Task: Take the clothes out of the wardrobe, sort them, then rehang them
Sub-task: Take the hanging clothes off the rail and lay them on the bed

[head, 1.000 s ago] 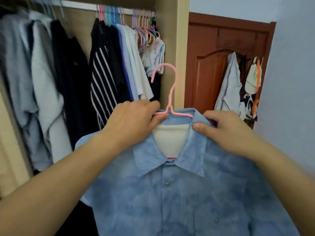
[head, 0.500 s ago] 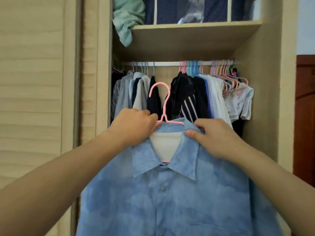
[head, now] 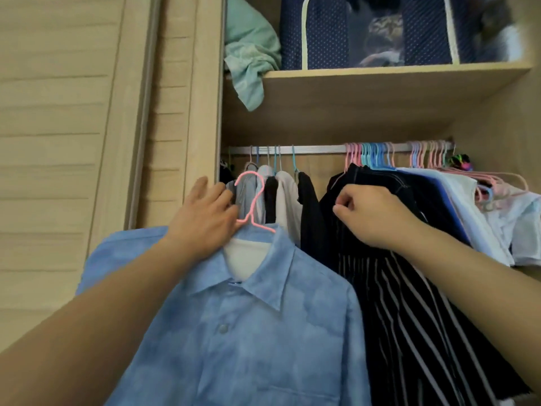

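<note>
Both hands busy: left hand [head: 205,218] holds pink hanger [head: 250,200] w/ blue shirt [head: 248,332].

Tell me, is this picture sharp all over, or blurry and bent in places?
Head view: the blue shirt and pink hanger look fairly sharp; the left hand is slightly smeared; the storage bag on the top shelf is soft; the wardrobe door slats bow from the wide lens; lighting is dim and even.

Shelf [head: 380,72] across wardrobe top: crumpled green cloth [head: 248,54] at left end, hanging over the front edge; navy dotted storage bag [head: 316,33] just beside it to the right. Rail [head: 316,148] below carries two groups of hangers with clothes, bare stretch between them.
</note>
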Demonstrator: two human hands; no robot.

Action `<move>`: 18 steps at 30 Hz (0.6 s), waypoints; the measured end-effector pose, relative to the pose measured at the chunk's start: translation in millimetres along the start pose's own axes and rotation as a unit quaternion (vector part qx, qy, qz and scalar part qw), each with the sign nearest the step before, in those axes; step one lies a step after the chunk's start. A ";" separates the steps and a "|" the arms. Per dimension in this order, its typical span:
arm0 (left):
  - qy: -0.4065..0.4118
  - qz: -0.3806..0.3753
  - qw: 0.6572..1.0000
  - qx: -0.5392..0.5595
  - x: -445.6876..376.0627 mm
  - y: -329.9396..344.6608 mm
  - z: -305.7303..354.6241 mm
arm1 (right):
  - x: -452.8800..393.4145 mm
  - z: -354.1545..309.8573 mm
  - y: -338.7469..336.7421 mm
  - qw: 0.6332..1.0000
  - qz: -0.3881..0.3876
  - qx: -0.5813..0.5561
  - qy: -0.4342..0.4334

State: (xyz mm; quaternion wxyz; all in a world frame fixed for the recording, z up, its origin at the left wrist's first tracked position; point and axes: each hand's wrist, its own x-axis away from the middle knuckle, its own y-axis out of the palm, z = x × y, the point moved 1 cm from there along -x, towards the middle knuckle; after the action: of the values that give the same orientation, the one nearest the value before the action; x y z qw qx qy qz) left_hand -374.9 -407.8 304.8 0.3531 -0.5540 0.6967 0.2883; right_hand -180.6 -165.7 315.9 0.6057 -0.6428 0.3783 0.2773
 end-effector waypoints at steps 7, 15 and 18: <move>-0.005 0.008 0.998 0.067 0.1 20.5 -9.5 | -119.4 -6.2 46.7 0.996 0.044 0.069 0.039; -0.010 0.027 0.997 0.074 0.0 26.9 -6.9 | -218.5 -28.7 56.0 0.971 -0.098 -0.120 0.182; -0.008 0.041 0.996 0.074 0.4 28.6 -7.0 | -226.4 -21.9 71.9 0.949 -0.233 -0.046 0.206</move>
State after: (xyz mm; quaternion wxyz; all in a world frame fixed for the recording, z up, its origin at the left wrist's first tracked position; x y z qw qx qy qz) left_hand -404.1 -407.3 308.9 0.3866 -0.4946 0.7354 0.2551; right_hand -368.7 -151.9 461.9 0.5323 -0.7831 0.3215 0.0069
